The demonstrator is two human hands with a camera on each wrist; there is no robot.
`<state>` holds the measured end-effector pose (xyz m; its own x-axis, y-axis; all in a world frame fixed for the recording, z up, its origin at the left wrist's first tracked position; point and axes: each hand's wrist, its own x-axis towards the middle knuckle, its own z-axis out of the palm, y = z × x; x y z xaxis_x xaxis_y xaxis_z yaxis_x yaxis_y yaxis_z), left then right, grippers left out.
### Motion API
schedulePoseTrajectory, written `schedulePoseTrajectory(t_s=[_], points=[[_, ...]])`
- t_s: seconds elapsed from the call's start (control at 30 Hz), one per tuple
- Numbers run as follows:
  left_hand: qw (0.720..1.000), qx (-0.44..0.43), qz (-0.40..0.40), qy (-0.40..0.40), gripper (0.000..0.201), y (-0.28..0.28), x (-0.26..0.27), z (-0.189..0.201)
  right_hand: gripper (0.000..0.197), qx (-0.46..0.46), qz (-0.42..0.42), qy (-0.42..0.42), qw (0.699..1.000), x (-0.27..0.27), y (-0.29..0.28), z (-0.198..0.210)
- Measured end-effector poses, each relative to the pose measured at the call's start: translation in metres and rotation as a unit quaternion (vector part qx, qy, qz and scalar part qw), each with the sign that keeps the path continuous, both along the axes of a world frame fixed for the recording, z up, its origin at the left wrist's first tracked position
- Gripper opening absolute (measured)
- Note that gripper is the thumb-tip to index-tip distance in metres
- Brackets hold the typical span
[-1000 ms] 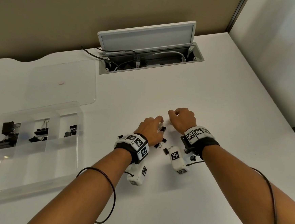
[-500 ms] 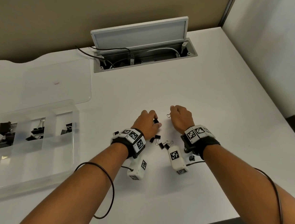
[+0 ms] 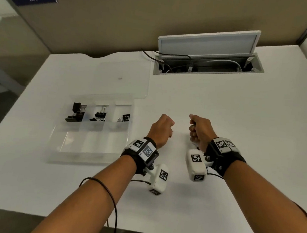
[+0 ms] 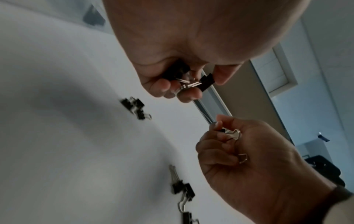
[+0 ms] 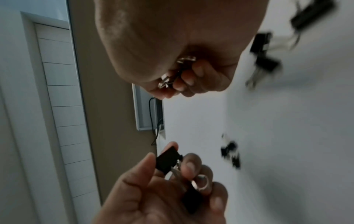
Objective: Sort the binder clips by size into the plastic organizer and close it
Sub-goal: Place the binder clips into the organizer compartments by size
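The clear plastic organizer [image 3: 91, 148] lies open at the left, its lid [image 3: 122, 79] flat behind it. Its back row holds large black clips [image 3: 76, 112], medium clips [image 3: 100, 115] and small clips [image 3: 125, 117] in separate compartments. My left hand [image 3: 164, 125] is raised above the table to the right of the organizer. It grips small black binder clips [image 4: 199, 83], also seen as binder clips [image 5: 168, 159] in the right wrist view. My right hand [image 3: 196, 128] is beside it, curled round more small clips [image 5: 172, 75]. Loose clips [image 4: 136, 109] remain on the table below.
The white table [image 3: 223, 107] has an open cable hatch [image 3: 208, 65] with its flap up at the back. A beige partition stands behind. More loose clips [image 4: 184, 191] lie near my right wrist. The table's front edge runs below my forearms.
Both hands have risen off the table from the clip pile, each holding small clips. My view has swung left, bringing the organizer nearer the middle.
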<state>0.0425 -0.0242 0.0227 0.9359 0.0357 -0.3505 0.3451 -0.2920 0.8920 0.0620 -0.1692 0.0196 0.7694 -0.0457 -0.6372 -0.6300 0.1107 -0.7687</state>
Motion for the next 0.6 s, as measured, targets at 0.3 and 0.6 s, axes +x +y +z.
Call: schedulePoseTrajectory(t_s=[0.3,0.6], points=[[1.000,-0.017,0.010,-0.007,0.020,0.104,-0.024,0.025,0.029,-0.070,0.089,0.012,0.994,-0.015,0.104,0.023],[0.992,0.103,-0.006,-0.071,0.017,0.257,-0.038,0.044,0.017,-0.085,0.105,-0.043,0.990,-0.019,0.201,0.044]])
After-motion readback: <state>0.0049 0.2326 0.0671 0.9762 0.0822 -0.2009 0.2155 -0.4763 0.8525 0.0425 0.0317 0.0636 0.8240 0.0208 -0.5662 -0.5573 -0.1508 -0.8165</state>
